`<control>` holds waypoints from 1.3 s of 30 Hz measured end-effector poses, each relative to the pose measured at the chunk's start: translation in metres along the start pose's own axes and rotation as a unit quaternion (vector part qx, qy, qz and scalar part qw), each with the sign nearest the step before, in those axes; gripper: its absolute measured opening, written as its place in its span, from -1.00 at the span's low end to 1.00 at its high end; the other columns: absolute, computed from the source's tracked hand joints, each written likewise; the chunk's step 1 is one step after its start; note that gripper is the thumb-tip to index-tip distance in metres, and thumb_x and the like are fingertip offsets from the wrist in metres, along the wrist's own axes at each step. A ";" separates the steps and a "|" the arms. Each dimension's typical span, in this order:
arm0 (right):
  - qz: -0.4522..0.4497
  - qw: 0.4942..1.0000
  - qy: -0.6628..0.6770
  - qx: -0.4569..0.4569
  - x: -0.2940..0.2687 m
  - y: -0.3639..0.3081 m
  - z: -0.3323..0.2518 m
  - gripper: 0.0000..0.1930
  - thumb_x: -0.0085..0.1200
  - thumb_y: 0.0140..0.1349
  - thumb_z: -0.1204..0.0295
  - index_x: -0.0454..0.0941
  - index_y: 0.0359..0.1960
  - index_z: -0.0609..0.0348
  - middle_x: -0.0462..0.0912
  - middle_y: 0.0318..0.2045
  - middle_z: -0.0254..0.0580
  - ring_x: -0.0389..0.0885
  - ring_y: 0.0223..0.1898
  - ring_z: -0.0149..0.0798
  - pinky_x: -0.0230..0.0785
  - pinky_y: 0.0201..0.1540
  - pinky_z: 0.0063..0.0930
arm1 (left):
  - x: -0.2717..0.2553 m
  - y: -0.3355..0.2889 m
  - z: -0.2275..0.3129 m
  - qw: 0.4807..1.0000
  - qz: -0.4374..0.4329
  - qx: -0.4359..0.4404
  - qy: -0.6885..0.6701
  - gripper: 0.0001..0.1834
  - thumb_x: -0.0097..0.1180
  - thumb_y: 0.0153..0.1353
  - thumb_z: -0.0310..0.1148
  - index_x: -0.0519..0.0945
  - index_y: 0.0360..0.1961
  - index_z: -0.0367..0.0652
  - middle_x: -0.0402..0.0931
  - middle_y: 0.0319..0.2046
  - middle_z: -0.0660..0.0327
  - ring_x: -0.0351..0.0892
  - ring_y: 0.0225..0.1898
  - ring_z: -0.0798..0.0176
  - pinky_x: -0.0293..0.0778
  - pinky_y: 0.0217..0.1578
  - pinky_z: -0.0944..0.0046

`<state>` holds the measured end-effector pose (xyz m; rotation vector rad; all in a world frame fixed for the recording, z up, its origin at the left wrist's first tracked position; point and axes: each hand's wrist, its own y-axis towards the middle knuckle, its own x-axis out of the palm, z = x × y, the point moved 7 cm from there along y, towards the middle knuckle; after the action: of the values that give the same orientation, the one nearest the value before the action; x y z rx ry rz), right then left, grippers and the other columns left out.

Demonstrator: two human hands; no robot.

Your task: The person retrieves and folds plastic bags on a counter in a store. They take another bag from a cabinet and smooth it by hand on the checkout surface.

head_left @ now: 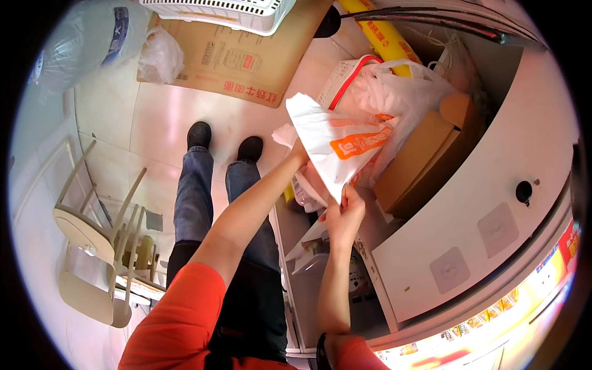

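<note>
A white bag (317, 126) with an orange printed patch hangs in front of me, its flat top edge raised to a point. At its lower corner, the fingers of my right hand (346, 213) are closed in a pinch on the bag. My left hand (300, 153) reaches up to the bag's left side; the bag hides its fingers, so its grip does not show. Just behind is a large translucent plastic bag (425, 92) with pale pink contents. A brown cardboard box (416, 163) stands to the right of the bag.
A white cabinet (444, 246) with shelves curves along the right, beside a lit display (481, 327). Flattened cardboard (216, 61) lies on the floor under a white basket (246, 15). A beige folding chair (83, 228) stands left. A yellow tube (385, 37) leans at the back.
</note>
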<state>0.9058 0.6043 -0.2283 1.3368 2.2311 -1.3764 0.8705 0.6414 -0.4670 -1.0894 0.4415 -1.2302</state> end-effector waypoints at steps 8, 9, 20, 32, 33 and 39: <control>-0.049 0.981 0.178 0.055 0.004 -0.126 -0.048 -0.81 -0.09 -0.08 0.73 0.56 -0.42 0.38 0.51 -0.62 -0.33 0.45 -0.60 -0.52 0.32 -0.57 -0.59 | 0.021 -0.056 -0.064 0.999 0.008 0.000 -0.031 -0.37 0.13 -0.02 0.04 0.50 -0.05 -0.25 0.51 -0.11 -0.05 0.50 -0.06 -0.02 0.38 -0.04 0.15; -0.079 0.985 0.119 -0.096 0.007 -0.139 -0.076 -0.83 -0.07 -0.13 0.72 0.53 -0.47 0.33 0.49 -0.65 -0.21 0.44 -0.64 -0.42 0.31 -0.56 -0.53 | 0.020 -0.066 -0.076 0.999 0.008 -0.007 -0.035 -0.37 0.12 -0.01 0.04 0.50 -0.04 -0.25 0.51 -0.11 -0.05 0.50 -0.06 -0.01 0.38 -0.03 0.16; -0.288 0.907 0.285 -0.114 -0.003 -0.222 -0.131 -0.82 0.01 -0.30 0.74 0.37 -0.56 0.33 0.30 -0.68 -0.16 0.42 -0.68 -0.19 0.23 -0.64 -0.49 | -0.063 -0.218 -0.081 0.999 0.000 -0.028 0.043 -0.44 0.06 0.09 -0.03 0.47 0.00 -0.24 0.47 -0.04 0.02 0.47 -0.02 0.08 0.34 0.01 0.22; -0.087 0.271 0.940 0.190 -0.091 -0.366 -0.123 -0.72 -0.27 0.21 0.53 0.34 -0.15 0.54 0.39 -0.62 -0.23 0.22 -0.78 -0.52 0.29 -0.76 -0.73 | -0.171 -0.506 0.068 0.979 -0.113 0.000 0.169 -0.50 0.00 0.20 -0.11 0.44 0.05 -0.24 0.44 0.02 0.08 0.43 0.02 0.17 0.30 0.05 0.29; -0.096 0.282 0.935 0.193 -0.090 -0.385 -0.118 -0.74 -0.28 0.23 0.53 0.35 -0.17 0.52 0.39 -0.60 -0.25 0.25 -0.72 -0.52 0.35 -0.70 -0.73 | -0.170 -0.523 0.079 0.975 -0.128 0.004 0.181 -0.51 -0.01 0.21 -0.12 0.44 0.06 -0.24 0.43 0.03 0.09 0.43 0.03 0.18 0.29 0.05 0.30; -0.047 0.100 0.990 0.090 -0.107 -0.486 -0.094 -0.77 -0.24 0.18 0.58 0.34 -0.18 0.49 0.40 -0.54 -0.17 0.20 -0.69 -0.53 0.52 -0.60 -0.65 | -0.128 -0.584 0.135 0.952 -0.244 0.033 0.183 -0.54 -0.03 0.26 -0.15 0.43 0.08 -0.23 0.43 0.04 0.13 0.42 0.03 0.24 0.28 0.07 0.32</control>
<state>0.6157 0.5385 0.1819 -1.0273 -0.3282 -0.7050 0.6247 0.8458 0.0554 -0.9414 0.4174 -1.8897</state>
